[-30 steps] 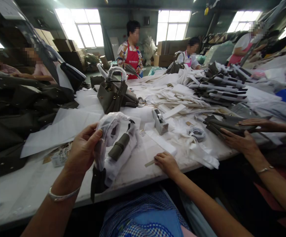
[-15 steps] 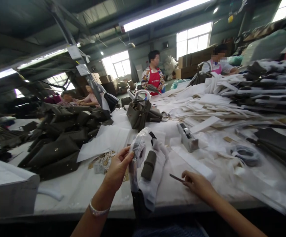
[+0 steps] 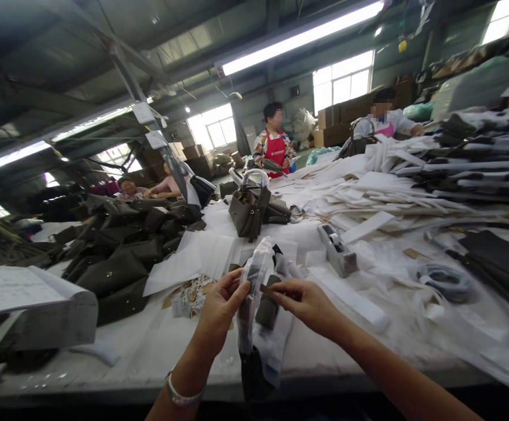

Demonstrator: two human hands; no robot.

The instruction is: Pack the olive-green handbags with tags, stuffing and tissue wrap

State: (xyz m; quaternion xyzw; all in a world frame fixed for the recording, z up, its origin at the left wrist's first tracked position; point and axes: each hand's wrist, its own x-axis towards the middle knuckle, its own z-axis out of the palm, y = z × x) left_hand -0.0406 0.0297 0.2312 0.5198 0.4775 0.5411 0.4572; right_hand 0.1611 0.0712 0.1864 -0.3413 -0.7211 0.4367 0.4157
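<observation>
My left hand [image 3: 220, 304] pinches the plastic-wrapped handle [image 3: 255, 270] of a dark olive handbag [image 3: 254, 371] at the table's front edge. Between thumb and fingers, my right hand [image 3: 305, 301] grips a short dark strip [image 3: 265, 289], its tip close to the wrapped handle. A rolled olive piece [image 3: 267, 310] lies against white wrapping beside the handle, just under my right fingers. Whether the strip touches the handle, I cannot tell.
Dark olive bags [image 3: 118, 275] are heaped on the left. A tape dispenser [image 3: 339, 251] and a finished-looking handbag [image 3: 249, 210] stand beyond my hands. Stacked white sheets [image 3: 395, 193] and a tape roll [image 3: 445, 280] lie right. A person in a red apron [image 3: 275, 152] stands across the table.
My right hand has moved left with the dark strip, from over the table to the wrapped handle. My left hand keeps its hold. The view has shifted slightly.
</observation>
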